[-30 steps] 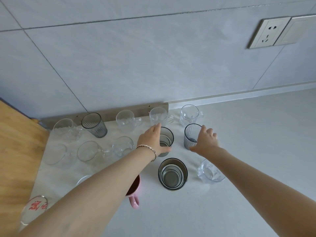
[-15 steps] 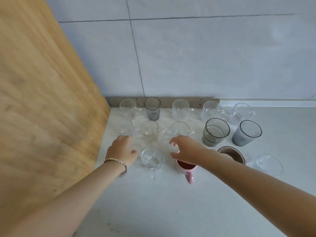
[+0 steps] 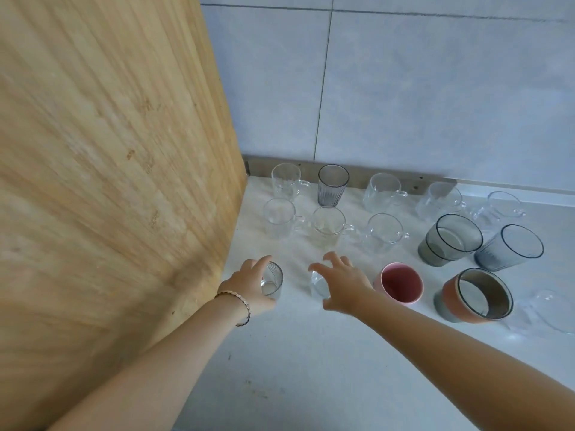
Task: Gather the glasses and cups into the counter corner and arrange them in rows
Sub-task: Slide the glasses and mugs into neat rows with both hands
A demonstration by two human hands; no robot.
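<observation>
A wooden panel (image 3: pixel 109 181) is standing along the left side, meeting the tiled wall (image 3: pixel 435 88) to form the corner. Near its foot the left hand (image 3: pixel 249 286), wearing a bracelet, is gripping a small ribbed glass (image 3: pixel 273 279), which is sitting upright with the fingers wrapping its side. At three o'clock from it the right hand (image 3: pixel 342 284) is curling thumb and fingers round a small clear cup (image 3: pixel 319 286) low over the bench (image 3: pixel 311 368). The two hands are working near each other but apart.

At twelve o'clock from the hands a row of three clear mugs (image 3: pixel 328 225) is sitting on the bench. Behind it, along the wall, a back row of clear mugs (image 3: pixel 381 192) is running rightward, with a dark ribbed tumbler (image 3: pixel 332 185) standing second from the corner.

At three o'clock from the right hand a pink mug (image 3: pixel 399 283) is standing just beside the wrist, and further right an orange-banded cup (image 3: pixel 476 295). At twelve o'clock from those, two grey glasses (image 3: pixel 448 241) are standing side by side. At the far right edge a clear glass (image 3: pixel 550 309) is showing only in part.
</observation>
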